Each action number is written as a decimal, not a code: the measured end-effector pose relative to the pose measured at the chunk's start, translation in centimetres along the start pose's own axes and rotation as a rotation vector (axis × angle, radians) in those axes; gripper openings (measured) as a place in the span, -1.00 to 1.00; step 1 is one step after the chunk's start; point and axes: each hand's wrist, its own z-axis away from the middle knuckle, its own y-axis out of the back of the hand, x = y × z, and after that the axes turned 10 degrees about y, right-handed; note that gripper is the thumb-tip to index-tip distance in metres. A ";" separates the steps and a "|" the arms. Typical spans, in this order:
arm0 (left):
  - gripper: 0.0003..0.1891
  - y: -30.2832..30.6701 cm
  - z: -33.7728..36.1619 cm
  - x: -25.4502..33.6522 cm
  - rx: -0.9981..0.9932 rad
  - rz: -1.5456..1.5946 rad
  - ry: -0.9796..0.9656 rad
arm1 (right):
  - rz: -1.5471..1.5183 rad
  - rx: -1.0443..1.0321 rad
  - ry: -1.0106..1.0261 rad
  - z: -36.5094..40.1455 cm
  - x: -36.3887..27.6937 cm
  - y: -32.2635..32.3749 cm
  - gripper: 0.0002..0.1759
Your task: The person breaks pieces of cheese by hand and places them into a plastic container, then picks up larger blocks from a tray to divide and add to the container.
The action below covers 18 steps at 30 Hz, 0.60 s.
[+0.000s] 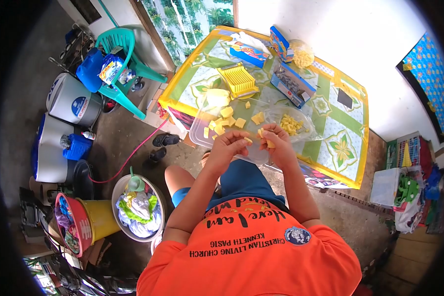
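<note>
My left hand (230, 145) is closed in a pinch on a small yellow piece (248, 140), whose kind I cannot make out. Close beside it, my right hand (279, 142) has its fingers bent around another yellow piece (270, 144). Both hands are over the near edge of a clear plastic tray (198, 134) on the table. Thick yellow chunks (227, 112) lie in the tray's left part. To the right, a heap of smaller yellow bits (292, 125) sits in clear plastic. A yellow slotted rack (239, 80) stands behind the tray, with a pale yellow block (218, 97) near it.
On the patterned tablecloth (343, 150) are an open blue box (292, 84), other blue-orange boxes (249, 53) and a bowl of pale yellow pieces (302, 54). A green plastic chair (118, 39) stands left. Laundry fills a basin (117, 197) on the floor beside a yellow bucket (99, 217).
</note>
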 end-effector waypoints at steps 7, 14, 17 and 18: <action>-0.77 -0.6 -2.0 -0.2 0.016 -0.058 -0.006 | 0.369 0.162 0.224 -2.1 -1.6 5.7 -0.79; -0.72 -3.6 -8.0 -0.3 0.053 -0.428 -0.049 | 0.782 0.219 0.211 -4.1 -2.1 10.4 -0.73; -0.69 -5.0 -11.1 -1.3 0.038 -0.541 -0.163 | 0.718 0.286 0.255 -4.2 -2.6 10.2 -0.68; -0.70 -5.4 -12.3 -1.7 0.038 -0.558 -0.168 | 0.681 0.313 0.274 -4.2 -2.7 10.1 -0.66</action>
